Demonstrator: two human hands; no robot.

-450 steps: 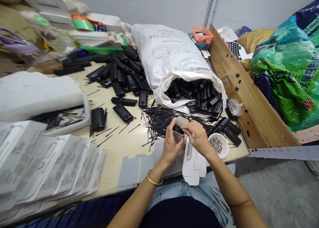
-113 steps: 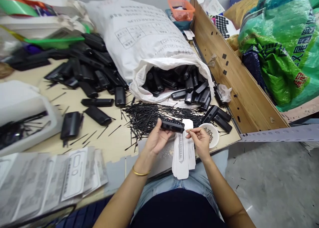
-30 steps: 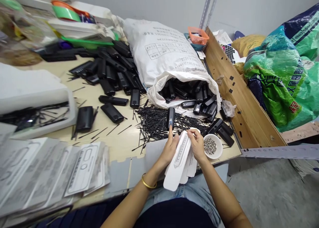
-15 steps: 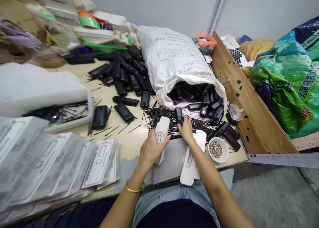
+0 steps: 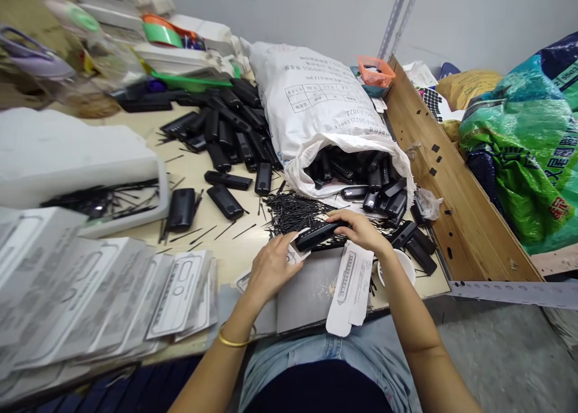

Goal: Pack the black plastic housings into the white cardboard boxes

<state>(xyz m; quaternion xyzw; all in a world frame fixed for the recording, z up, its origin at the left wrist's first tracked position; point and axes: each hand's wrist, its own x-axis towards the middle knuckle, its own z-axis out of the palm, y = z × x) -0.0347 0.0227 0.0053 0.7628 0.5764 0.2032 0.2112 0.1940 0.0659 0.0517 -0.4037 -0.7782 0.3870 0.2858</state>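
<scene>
My left hand (image 5: 271, 268) is closed around a small white printed carton (image 5: 295, 256), mostly hidden by the fingers. My right hand (image 5: 361, 229) grips the rear end of a black oblong plastic device (image 5: 313, 237), whose front end meets the carton's upper end. Whether the device's tip is inside the carton, I cannot tell. Beneath both hands lies a pile of thin black sticks (image 5: 293, 211). A flattened white carton (image 5: 347, 286) rests on the grey board (image 5: 307, 295) near my lap.
A white sack (image 5: 325, 94) of black devices opens towards me. Stacked flat cartons (image 5: 180, 292) and a white foam box (image 5: 158, 202) stand left. To the right are a white bowl (image 5: 409, 268), partly behind my forearm, and a wooden side board (image 5: 451, 190).
My right hand has brought the black device left and down to the carton, turning it lengthwise towards it. My left hand has tilted the carton, its upper end now leaning right.
</scene>
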